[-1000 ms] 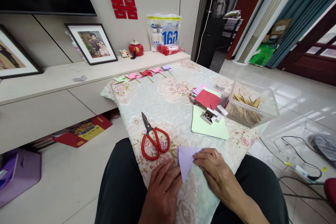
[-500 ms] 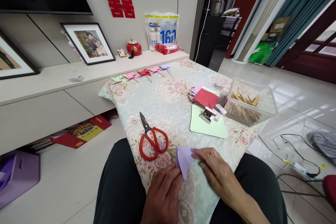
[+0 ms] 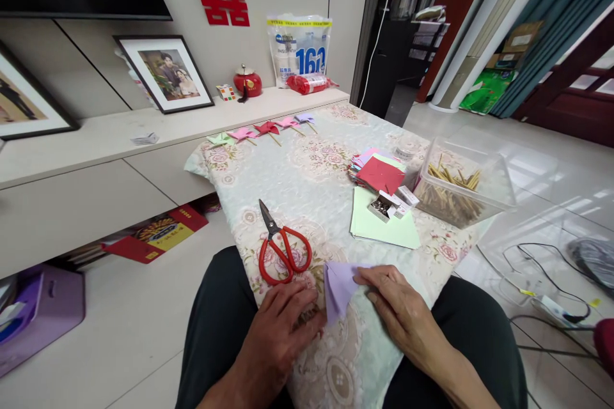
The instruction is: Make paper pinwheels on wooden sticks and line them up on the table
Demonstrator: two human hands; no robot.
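While the folded lilac paper (image 3: 339,284) lies flat on the flowered cloth at the near edge of the table (image 3: 307,172), it sits exactly between the two hands, and this is the relation that matters. The right hand (image 3: 398,313) comes from the right side and its fingers (image 3: 367,275) press down on the right corner of the paper, stretched and not curled around anything. The left hand (image 3: 283,326) lies palm down just beside the left edge of the paper, its fingers (image 3: 302,297) spread flat on the cloth; I cannot tell if they really touch the paper. The paper looks like a triangle with its point toward the person, so its long axis runs from the far side to the near edge, between the two hands. The right hand is the nearer one, because it is already on the sheet. The red scissors (image 3: 283,252) lie just beyond the left hand, blades pointing to the far left corner, and they are apart from the paper.
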